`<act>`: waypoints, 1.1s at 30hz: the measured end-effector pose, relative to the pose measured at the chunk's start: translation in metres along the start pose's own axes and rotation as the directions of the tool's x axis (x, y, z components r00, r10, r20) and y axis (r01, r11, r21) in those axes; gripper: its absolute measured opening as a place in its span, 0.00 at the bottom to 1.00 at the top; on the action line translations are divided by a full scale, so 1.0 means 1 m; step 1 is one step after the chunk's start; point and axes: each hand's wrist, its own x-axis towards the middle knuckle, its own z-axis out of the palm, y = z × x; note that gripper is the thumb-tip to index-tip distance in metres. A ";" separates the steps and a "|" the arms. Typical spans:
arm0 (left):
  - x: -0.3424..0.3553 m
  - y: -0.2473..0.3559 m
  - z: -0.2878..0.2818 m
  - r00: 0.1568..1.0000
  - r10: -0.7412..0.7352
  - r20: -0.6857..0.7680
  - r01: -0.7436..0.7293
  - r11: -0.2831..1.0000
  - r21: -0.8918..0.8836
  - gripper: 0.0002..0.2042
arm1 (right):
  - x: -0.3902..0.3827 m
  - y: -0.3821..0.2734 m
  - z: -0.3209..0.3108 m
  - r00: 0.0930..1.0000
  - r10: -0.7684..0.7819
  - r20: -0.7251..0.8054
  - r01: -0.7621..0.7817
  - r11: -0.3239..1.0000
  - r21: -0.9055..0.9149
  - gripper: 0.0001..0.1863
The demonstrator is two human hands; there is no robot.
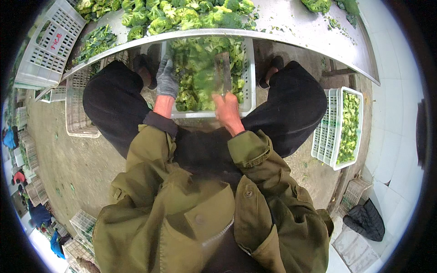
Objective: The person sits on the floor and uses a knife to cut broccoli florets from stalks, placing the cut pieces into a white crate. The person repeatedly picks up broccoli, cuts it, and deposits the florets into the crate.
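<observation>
The bare right hand is clamped on the handle of a knife; the blade is broad, flat and roughly rectangular, dark grey-brown with a dull, mottled face and a squared end; the handle is mostly hidden in the fist; the blade reaches out just beyond the knuckles, over the right part of the broccoli in a white crate; its long axis runs away from the person, leaning slightly left, with the squared end toward the surface; the left hand, in a grey glove, is at the crate's left side, beside the broccoli and apart from the blade; its fingers lie close together, and I cannot tell whether they grip anything; the broccoli shows light and dark greens, blurred toward the middle; the crate stands between the person's knees, its far end near the edge of the surface; heaped florets lie on the metal surface, with leafy trimmings to the left; farther right, a second white crate holds cut green pieces.
</observation>
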 end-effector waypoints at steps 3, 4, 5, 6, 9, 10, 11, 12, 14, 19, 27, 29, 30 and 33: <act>-0.018 0.010 0.023 0.967 0.222 -0.126 -0.172 0.932 0.320 0.11 | 0.004 0.010 0.005 0.999 0.030 0.015 -0.030 1.000 0.006 0.13; -0.028 0.018 0.032 0.966 0.249 -0.065 -0.211 0.912 0.351 0.09 | 0.004 0.012 0.005 0.999 0.034 0.027 -0.035 0.999 0.017 0.12; -0.038 0.028 0.041 0.945 0.324 -0.051 -0.266 0.849 0.457 0.08 | 0.004 0.013 0.005 0.999 0.036 0.038 -0.037 0.999 0.027 0.12; -0.048 0.040 0.051 0.916 0.400 -0.006 -0.335 0.775 0.535 0.07 | 0.004 0.013 0.004 0.998 0.043 0.047 -0.044 0.998 0.037 0.12; -0.053 0.080 0.082 0.665 0.684 0.300 -0.682 0.392 0.618 0.07 | 0.003 0.010 0.004 0.998 0.011 0.065 -0.014 0.999 0.047 0.12; -0.048 0.101 0.089 0.462 0.715 0.524 -0.712 -0.052 0.700 0.10 | 0.003 0.008 0.004 0.998 0.005 0.070 -0.008 0.999 0.048 0.12; -0.041 0.111 0.099 0.483 0.667 0.567 -0.712 -0.077 0.697 0.13 | 0.003 0.007 0.005 0.997 -0.001 0.075 -0.003 0.999 0.049 0.12; -0.030 0.121 0.109 0.496 0.623 0.605 -0.720 -0.094 0.687 0.15 | 0.002 0.006 0.006 0.997 -0.007 0.080 0.003 0.999 0.050 0.13; -0.004 0.145 0.125 0.610 0.384 0.693 -0.493 -0.501 0.711 0.21 | 0.003 0.004 0.007 0.997 0.000 0.077 -0.002 1.000 0.019 0.14; 0.039 0.159 0.149 0.844 0.064 0.533 -0.376 -0.638 0.672 0.24 | 0.003 0.007 0.007 0.997 0.066 0.047 -0.068 0.997 0.028 0.21; 0.052 0.174 0.130 0.767 0.246 0.593 -0.562 -0.189 0.805 0.19 | 0.005 0.020 0.012 0.999 -0.006 0.053 0.005 1.000 0.010 0.15; 0.048 0.179 0.126 0.768 0.395 0.504 -0.592 0.138 0.794 0.18 | 0.003 0.022 0.010 0.997 -0.025 0.076 0.024 1.000 0.011 0.14; 0.044 0.180 0.126 0.866 0.366 0.340 -0.492 0.512 0.704 0.15 | 0.001 0.022 0.009 0.996 -0.034 0.087 0.033 0.999 0.012 0.13; 0.023 0.179 0.118 0.924 0.254 0.287 -0.362 0.824 0.437 0.10 | -0.006 0.012 0.005 0.985 -0.145 0.093 0.151 0.987 -0.063 0.13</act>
